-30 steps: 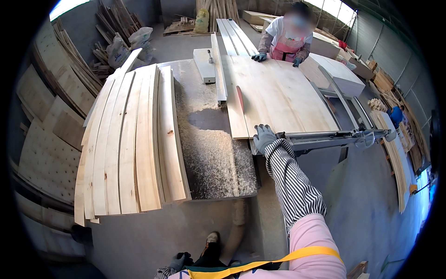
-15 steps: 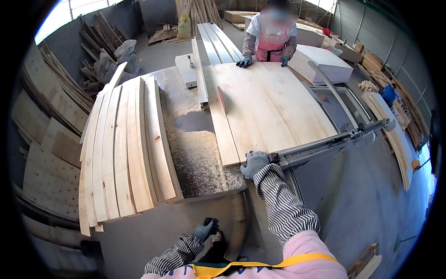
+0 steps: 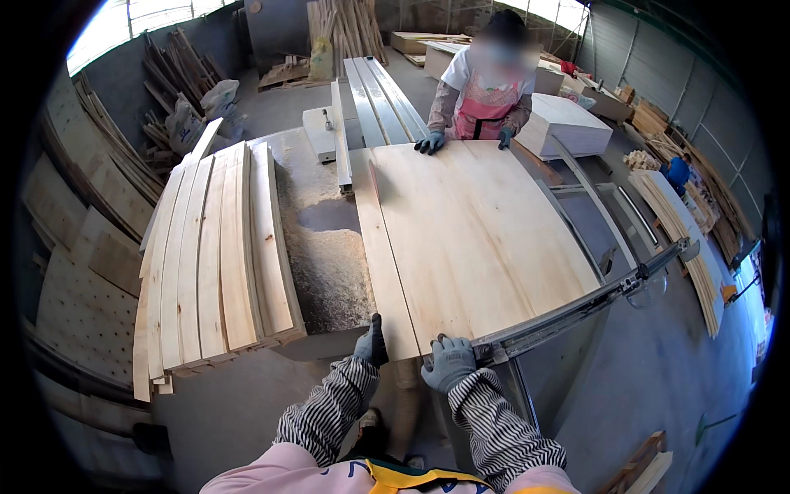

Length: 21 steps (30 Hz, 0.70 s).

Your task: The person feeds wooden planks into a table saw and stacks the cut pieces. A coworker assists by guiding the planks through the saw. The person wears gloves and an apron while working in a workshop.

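Observation:
A large pale plywood board (image 3: 494,222) lies on the sliding table of a saw, with a long cut line down its left side. Left of that line is a narrow plywood strip (image 3: 380,272). The saw blade (image 3: 374,181) stands up at the cut. My gloved left hand (image 3: 372,344) closes on the strip's near left corner, one finger along its edge. My gloved right hand (image 3: 450,364) grips the board's near edge beside the end of the metal crosscut fence (image 3: 559,309), fingers bent over the top.
Stacked wooden strips (image 3: 206,255) lie left of the sawdust-covered saw table (image 3: 333,284). A metal rip fence (image 3: 340,140) stands beyond. Across the board a co-worker (image 3: 485,90) rests gloved hands on its far edge. Board stacks (image 3: 568,123) stand behind at right.
The board and strip have slid toward me with the crosscut fence and my right hand. My left hand has risen from below to the strip's near corner. The co-worker leans over the far edge.

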{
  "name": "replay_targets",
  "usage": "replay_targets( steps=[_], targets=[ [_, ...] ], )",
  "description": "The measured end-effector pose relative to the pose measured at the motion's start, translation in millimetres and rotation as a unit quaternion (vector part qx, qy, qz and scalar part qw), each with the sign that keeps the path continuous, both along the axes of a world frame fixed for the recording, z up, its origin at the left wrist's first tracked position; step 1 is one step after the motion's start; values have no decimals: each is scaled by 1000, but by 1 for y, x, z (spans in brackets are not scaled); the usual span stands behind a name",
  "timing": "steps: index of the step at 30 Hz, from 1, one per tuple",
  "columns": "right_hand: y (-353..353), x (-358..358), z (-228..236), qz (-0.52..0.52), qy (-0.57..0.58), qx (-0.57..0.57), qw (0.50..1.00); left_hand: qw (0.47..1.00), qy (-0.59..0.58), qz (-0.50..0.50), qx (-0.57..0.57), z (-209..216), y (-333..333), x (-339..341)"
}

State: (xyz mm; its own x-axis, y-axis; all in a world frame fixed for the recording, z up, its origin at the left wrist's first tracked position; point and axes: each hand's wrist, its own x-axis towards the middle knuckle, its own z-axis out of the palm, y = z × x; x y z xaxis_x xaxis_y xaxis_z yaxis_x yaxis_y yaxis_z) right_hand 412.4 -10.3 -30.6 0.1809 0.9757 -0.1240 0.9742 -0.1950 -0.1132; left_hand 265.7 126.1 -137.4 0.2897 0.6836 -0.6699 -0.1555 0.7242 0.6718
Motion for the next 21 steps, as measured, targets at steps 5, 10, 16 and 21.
replay_targets(
  steps=[5,10,16,21],
  targets=[
    [-67,-16,7,2,6,-1,1000,972,173,-21,158,-19,-61,9],
    [-131,-30,13,14,27,29,999,969,169,-18,178,-10,-151,-15],
    [-145,-52,34,-72,-8,-63,995,944,267,-63,185,55,-252,-66],
    [-149,-26,-10,-217,-3,-53,975,950,233,-25,206,76,-265,-103]
  ],
)
